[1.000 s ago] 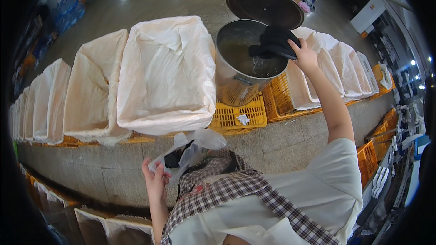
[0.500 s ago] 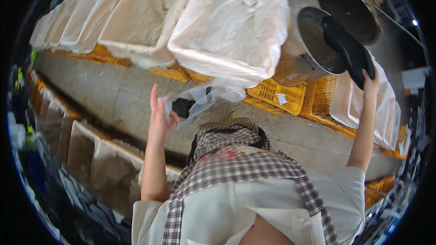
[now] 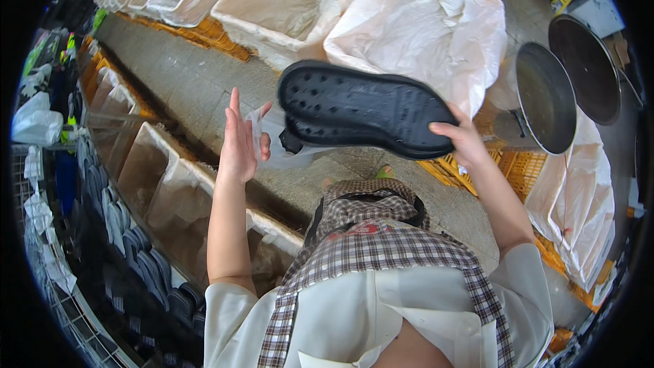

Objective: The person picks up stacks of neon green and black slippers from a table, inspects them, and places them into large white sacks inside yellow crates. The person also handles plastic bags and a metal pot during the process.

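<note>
My right hand (image 3: 466, 142) grips one end of a black shoe sole (image 3: 371, 108), thumb on top, and holds it level in front of me. Its upper face has rows of small holes at the left end. From my left hand (image 3: 240, 146) hangs a clear plastic bag (image 3: 274, 129), caught at the fingers, which are mostly stretched upward. The sole's left end reaches over the bag. A small black piece (image 3: 291, 140) shows in the bag beneath the sole; the rest of it is hidden.
White-lined bins (image 3: 422, 24) stand in a row ahead on yellow crates (image 3: 521, 170). At the right are a metal pot (image 3: 548, 99) and a round dark lid (image 3: 586, 68). More lined bins (image 3: 160, 191) flank my left side, beside a rack of dark soles or slippers (image 3: 146, 259).
My right hand has brought the sole from above the pot at the right to the middle, beside the bag. The left hand keeps the bag. The whole view has shifted.
</note>
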Motion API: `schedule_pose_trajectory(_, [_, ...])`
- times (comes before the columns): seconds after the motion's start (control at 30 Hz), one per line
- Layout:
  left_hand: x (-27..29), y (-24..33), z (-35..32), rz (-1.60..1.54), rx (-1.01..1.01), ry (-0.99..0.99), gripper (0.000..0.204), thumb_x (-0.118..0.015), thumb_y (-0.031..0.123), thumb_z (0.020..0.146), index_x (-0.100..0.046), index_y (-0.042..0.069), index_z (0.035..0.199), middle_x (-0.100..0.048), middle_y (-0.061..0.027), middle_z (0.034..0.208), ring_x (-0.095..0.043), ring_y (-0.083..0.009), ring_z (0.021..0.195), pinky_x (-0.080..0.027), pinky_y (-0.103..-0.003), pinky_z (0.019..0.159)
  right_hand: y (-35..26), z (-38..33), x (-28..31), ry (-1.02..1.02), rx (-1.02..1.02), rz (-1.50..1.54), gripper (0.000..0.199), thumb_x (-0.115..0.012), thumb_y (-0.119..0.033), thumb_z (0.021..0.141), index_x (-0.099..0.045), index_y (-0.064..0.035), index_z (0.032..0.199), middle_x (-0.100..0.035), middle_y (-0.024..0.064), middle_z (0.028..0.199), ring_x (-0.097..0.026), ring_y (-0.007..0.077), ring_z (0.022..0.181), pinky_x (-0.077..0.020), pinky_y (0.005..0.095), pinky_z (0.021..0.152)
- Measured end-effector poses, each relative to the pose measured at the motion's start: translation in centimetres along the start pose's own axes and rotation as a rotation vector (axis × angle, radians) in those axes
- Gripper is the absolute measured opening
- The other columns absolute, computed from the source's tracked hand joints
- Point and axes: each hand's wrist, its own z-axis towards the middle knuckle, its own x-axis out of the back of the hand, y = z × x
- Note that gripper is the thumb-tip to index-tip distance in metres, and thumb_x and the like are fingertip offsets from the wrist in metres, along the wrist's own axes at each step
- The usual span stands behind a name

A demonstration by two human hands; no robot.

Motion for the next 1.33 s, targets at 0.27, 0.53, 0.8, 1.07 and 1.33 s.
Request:
schedule_pose_trajectory(0.27, [4.0,3.6,-1.8,-0.027,-0.101,0.038,0.084,-0.03,0.074,0.084,0.006,0.031,0.147,-0.032,-0.0262,0.14,-0.046,-0.0123,0.046,-0.036,-0.022,0.036,9.9,9.2,-7.2,-0.264,-0.161,-0.056,0.06,-0.071,-0.002,0.074,-0.047,0.0022,0.129,-0.059,0.0094,0.116,-0.057,0.0167,0.102,-0.0451,0.0293,0.09])
schedule_pose_trajectory(0.53, [9.3,5.5,-1.0,0.038,-0.174,0.06,0.088,-0.029,0.076,0.082,0.005,0.027,0.147,-0.034,-0.0279,0.138,-0.045,-0.0104,0.045,-0.036,-0.02,0.036,9.4,11.2,-16.3,-0.38,-0.217,-0.165,0.052,-0.067,-0.001,0.075,-0.051,0.0025,0.124,-0.062,0.008,0.108,-0.058,0.0138,0.098,-0.0451,0.0284,0.087])
schedule_pose_trajectory(0.8, [16.8,9.3,-1.4,-0.005,-0.21,0.041,0.091,-0.03,0.077,0.08,0.004,0.027,0.147,-0.035,-0.0298,0.136,-0.046,-0.0114,0.044,-0.037,-0.021,0.036,9.5,14.4,-27.9,-0.406,-0.22,-0.31,0.048,-0.068,-0.004,0.073,-0.054,0.0035,0.118,-0.063,0.0086,0.102,-0.06,0.0144,0.09,-0.0465,0.0279,0.083])
schedule_pose_trajectory(1.07, [22.7,12.7,-0.7,-0.089,-0.344,0.089,0.09,-0.03,0.078,0.08,-0.002,0.025,0.148,-0.035,-0.0307,0.136,-0.049,-0.0111,0.046,-0.038,-0.019,0.036,11.2,19.9,-37.7,-0.475,-0.14,-0.562,0.052,-0.07,-0.009,0.072,-0.052,0.0028,0.119,-0.063,0.0125,0.102,-0.061,0.018,0.09,-0.0482,0.0298,0.08])
schedule_pose_trajectory(1.33, [30.5,17.4,4.2,-0.169,-0.468,0.078,0.087,-0.033,0.077,0.08,-0.005,0.029,0.147,-0.034,-0.0318,0.136,-0.055,-0.0145,0.049,-0.043,-0.023,0.038,11.8,31.3,-46.1,-0.638,0.042,-1.078,0.058,-0.071,-0.022,0.073,-0.052,-0.0027,0.124,-0.062,0.016,0.114,-0.06,0.0292,0.103,-0.0441,0.0375,0.093])
